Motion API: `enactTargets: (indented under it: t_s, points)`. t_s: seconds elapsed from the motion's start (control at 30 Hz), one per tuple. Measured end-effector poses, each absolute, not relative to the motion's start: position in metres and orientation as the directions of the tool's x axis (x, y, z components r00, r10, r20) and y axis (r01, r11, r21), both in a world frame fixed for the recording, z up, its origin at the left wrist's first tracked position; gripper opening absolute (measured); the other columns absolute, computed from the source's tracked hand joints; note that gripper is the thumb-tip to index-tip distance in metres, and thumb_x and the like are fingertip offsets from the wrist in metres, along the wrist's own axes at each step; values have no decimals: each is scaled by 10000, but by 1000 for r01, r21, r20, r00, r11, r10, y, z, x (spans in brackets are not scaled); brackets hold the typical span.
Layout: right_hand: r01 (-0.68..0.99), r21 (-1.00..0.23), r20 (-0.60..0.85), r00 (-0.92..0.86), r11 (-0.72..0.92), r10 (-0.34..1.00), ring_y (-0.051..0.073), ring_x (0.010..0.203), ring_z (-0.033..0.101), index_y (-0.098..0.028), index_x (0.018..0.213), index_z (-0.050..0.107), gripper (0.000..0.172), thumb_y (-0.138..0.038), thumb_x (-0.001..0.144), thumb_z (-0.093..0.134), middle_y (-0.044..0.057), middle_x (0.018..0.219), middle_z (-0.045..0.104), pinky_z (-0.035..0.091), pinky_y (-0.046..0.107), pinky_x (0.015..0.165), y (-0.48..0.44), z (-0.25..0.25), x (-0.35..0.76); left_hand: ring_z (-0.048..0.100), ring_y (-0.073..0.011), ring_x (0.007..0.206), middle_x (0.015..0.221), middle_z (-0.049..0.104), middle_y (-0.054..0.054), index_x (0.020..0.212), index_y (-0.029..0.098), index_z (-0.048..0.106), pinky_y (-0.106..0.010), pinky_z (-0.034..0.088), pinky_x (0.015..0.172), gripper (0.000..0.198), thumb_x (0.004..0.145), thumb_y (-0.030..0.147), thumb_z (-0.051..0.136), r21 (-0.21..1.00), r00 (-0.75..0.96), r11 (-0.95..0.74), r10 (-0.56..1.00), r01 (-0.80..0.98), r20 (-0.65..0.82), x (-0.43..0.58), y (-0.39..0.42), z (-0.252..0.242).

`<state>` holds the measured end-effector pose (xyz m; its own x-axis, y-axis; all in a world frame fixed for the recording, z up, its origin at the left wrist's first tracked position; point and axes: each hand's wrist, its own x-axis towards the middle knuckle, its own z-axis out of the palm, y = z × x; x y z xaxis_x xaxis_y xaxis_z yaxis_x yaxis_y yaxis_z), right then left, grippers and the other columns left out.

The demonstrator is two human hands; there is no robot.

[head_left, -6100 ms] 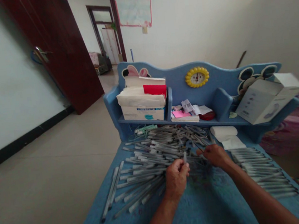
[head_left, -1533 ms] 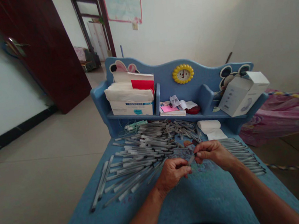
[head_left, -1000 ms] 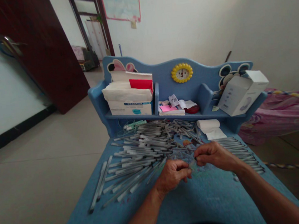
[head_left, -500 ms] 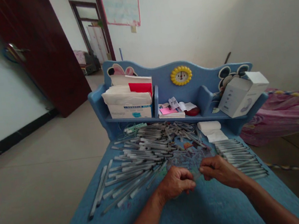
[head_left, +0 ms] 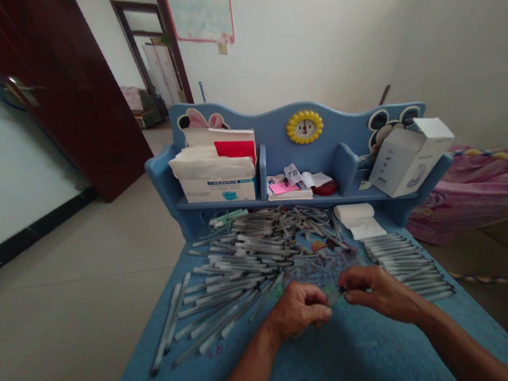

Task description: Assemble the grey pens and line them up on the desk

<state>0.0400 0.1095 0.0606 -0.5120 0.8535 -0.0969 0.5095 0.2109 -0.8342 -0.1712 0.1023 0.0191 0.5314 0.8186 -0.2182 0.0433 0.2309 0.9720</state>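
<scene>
My left hand [head_left: 295, 312] is closed, with thumb and fingers pinching a translucent pen [head_left: 335, 297] over the front part of the blue desk. The pen's dark end points toward my right hand [head_left: 378, 294], whose thumb and forefinger close around that end. Most of the barrel is hidden in my left fist. Just behind the hands lies a heap of small clear plastic pieces [head_left: 320, 268]. To the left spreads a large loose pile of pens [head_left: 239, 265] with dark ends. A neat row of similar pens [head_left: 407, 265] lies to the right of my right hand.
A blue shelf [head_left: 292, 201] runs along the desk's back, with a mask box [head_left: 219, 188], papers [head_left: 289, 194] and a white box [head_left: 409, 160] on it. A paper roll [head_left: 355, 212] sits below the shelf. Two pens [head_left: 171, 325] lie near the left edge.
My right hand has shifted slightly, and the pen's dark end now shows at its fingertips. My left hand stays nearly where it was. The view has moved a little.
</scene>
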Motion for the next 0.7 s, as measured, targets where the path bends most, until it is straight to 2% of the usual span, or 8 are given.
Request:
enactTargets:
  t_s: [0.03, 0.1, 0.33, 0.4, 0.5, 0.57, 0.7]
  points:
    - [515, -831, -100, -513, 212, 852, 99, 536, 447, -180, 805, 612, 103, -266, 772, 564, -40, 574, 518, 344, 211, 500, 109, 61, 39, 478, -83, 455, 516, 541, 46, 630, 137, 595, -198, 362, 460, 167, 567, 269, 676, 973, 533, 226, 818, 45, -214, -171, 102, 19]
    - [526, -819, -92, -515, 230, 852, 105, 547, 472, -174, 703, 606, 129, -260, 778, 546, -28, 577, 542, 355, 215, 508, 109, 61, 37, 473, -82, 459, 518, 538, 48, 633, 138, 597, -196, 361, 461, 154, 570, 260, 669, 975, 536, 216, 817, 53, -210, -171, 102, 18]
    - [561, -802, -139, -509, 205, 850, 80, 436, 409, -157, 505, 512, 452, -435, 854, 436, -13, 463, 488, 281, 202, 415, 108, 58, 36, 461, -79, 473, 519, 537, 50, 635, 140, 600, -188, 341, 455, 128, 580, 239, 660, 978, 560, 188, 802, 92, -207, -171, 101, 17]
    - [532, -823, -128, -514, 198, 848, 87, 466, 428, -155, 586, 551, 398, -445, 843, 459, -15, 498, 502, 294, 203, 432, 109, 60, 38, 454, -76, 469, 519, 538, 49, 640, 138, 601, -186, 336, 451, 119, 588, 232, 653, 979, 557, 188, 805, 83, -202, -171, 101, 17]
    - [472, -866, -116, -511, 165, 852, 99, 522, 460, -167, 779, 593, 208, -370, 796, 553, -25, 569, 539, 334, 206, 478, 109, 61, 39, 458, -78, 473, 519, 541, 48, 647, 138, 603, -187, 340, 456, 110, 596, 227, 641, 981, 544, 181, 818, 69, -189, -172, 102, 16]
    - [473, -865, -112, -506, 166, 855, 105, 540, 483, -170, 745, 593, 169, -327, 794, 554, -22, 573, 554, 363, 214, 510, 109, 61, 37, 457, -79, 472, 512, 535, 50, 641, 138, 601, -188, 336, 456, 110, 592, 227, 642, 981, 540, 178, 820, 72, -189, -172, 102, 16]
    - [540, -815, -92, -482, 212, 871, 106, 495, 487, -164, 549, 536, 388, -393, 852, 457, -3, 505, 535, 356, 225, 486, 109, 59, 34, 463, -82, 475, 512, 535, 51, 637, 139, 598, -194, 343, 464, 139, 571, 245, 660, 977, 530, 206, 822, 64, -208, -171, 103, 16]
